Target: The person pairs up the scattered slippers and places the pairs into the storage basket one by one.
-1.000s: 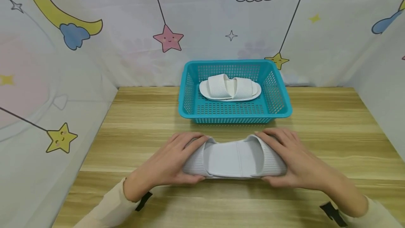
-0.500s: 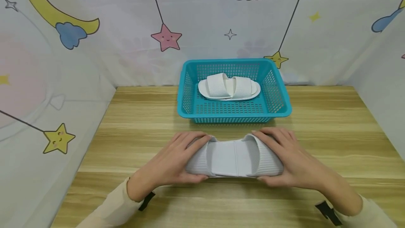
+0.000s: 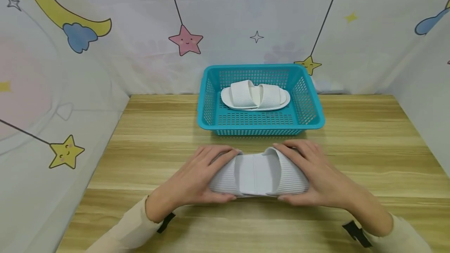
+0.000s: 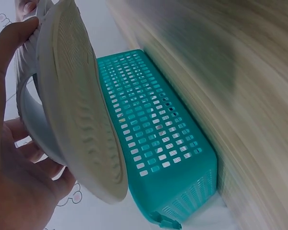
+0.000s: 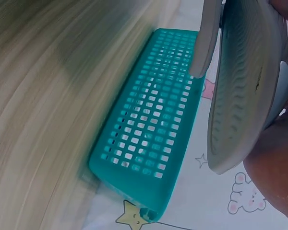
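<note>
Two white slippers with ribbed straps are held end to end above the table, their insoles overlapping in the middle. My left hand [image 3: 197, 179] grips the left slipper [image 3: 225, 179] round its strap, thumb on the near side. Round the strap of the right slipper [image 3: 294, 173], my right hand [image 3: 316, 177] does the same. The left wrist view shows a patterned sole [image 4: 81, 96] tilted on edge. In the right wrist view a sole [image 5: 245, 81] faces the camera, with the tip of the other slipper [image 5: 205, 48] beside it. The slippers' outer ends are hidden by the hands.
Behind the hands stands a turquoise perforated basket [image 3: 260, 127] on the wooden table [image 3: 158, 128]. Another pair of white slippers [image 3: 242, 95] lies overlapped inside it. A cloth [image 3: 228, 11] printed with stars and a moon hangs at the back and sides.
Both hands have come closer together, the right one moving left and the left one slightly right. Their slippers have slid further into each other, so less insole shows between the straps.
</note>
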A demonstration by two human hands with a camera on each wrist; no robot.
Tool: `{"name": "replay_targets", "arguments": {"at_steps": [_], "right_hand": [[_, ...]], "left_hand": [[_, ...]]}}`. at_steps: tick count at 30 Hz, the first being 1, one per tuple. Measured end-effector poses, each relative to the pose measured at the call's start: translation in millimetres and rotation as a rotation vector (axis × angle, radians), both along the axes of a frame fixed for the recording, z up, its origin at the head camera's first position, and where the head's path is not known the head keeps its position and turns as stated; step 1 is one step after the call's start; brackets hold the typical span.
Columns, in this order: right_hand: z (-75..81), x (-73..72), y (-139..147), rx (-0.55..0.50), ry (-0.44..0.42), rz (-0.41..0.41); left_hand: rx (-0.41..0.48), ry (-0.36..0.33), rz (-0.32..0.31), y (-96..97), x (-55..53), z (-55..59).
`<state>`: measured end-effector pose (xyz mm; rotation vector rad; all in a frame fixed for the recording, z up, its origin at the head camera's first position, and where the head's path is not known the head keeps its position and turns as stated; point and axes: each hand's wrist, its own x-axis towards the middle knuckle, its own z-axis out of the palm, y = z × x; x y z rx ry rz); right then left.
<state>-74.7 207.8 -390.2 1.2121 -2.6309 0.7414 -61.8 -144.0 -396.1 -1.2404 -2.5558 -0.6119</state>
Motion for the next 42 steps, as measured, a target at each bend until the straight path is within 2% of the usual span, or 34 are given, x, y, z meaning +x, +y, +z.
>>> {"name": "replay_targets", "arguments": {"at_steps": [9, 26, 34, 42], "right_hand": [[-1.1, 0.0, -9, -0.039, -0.007, 0.019], [-0.1, -0.2, -23, -0.091, -0.013, 0.047], [-0.7, -1.7, -32, -0.138, 0.029, 0.084], [-3.7, -1.4, -34, -0.151, 0.025, 0.074]], "left_hand": [[0.047, 0.051, -0.026, 3.6, -0.7, -2.6], [0.076, 0.048, -0.03, 6.8, 0.9, -2.0], [0.116, 0.089, -0.041, 11.3, 0.0, -3.4], [0.12, 0.121, -0.052, 20.0, -2.0, -7.2]]}}
